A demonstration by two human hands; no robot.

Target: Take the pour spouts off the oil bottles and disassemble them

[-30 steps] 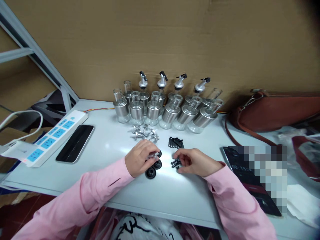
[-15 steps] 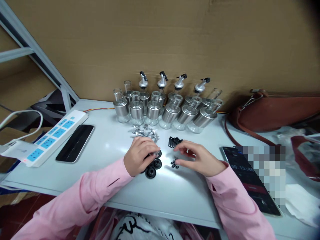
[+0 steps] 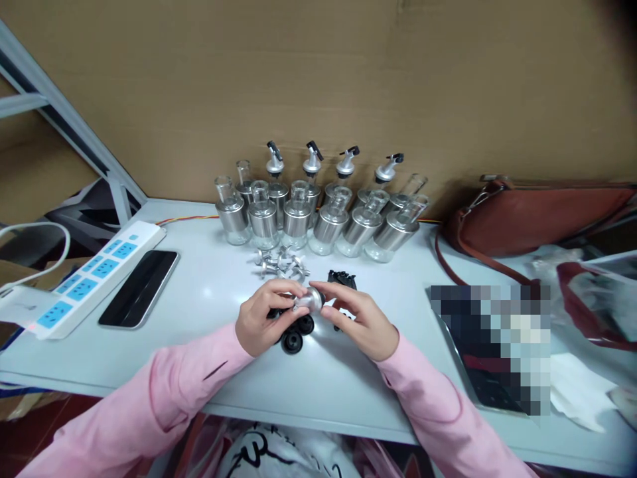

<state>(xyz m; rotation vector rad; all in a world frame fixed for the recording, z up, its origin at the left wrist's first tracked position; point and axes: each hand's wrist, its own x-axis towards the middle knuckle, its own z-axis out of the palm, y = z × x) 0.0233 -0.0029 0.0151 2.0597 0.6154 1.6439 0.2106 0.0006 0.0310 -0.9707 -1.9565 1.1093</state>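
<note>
A silver bottle pourer spout [image 3: 309,301] lies on its side in the air between my hands, its narrow end to the left. My left hand [image 3: 263,317] grips it with thumb and fingers. The thumb and fingertips of my right hand [image 3: 364,323] close round its wide, dark end. Black round stoppers [image 3: 292,342] lie under and beside my left hand, partly hidden. Beyond my hands are a heap of silver spouts [image 3: 280,263] and a pile of small black flaps [image 3: 342,279]. Tiny black pieces [image 3: 342,322] show partly beneath my right hand.
Several glass bottles with metal bands [image 3: 296,216] stand at the back, some topped with pourers [image 3: 312,159]. To the left are a phone [image 3: 139,289] and a power strip [image 3: 99,275]. A brown bag [image 3: 537,216] and a tablet-like device [image 3: 478,362] sit at the right.
My right hand has moved left from the small black pieces to the pourer spout. My left hand has lifted the spout into clear view and turned it toward the right hand.
</note>
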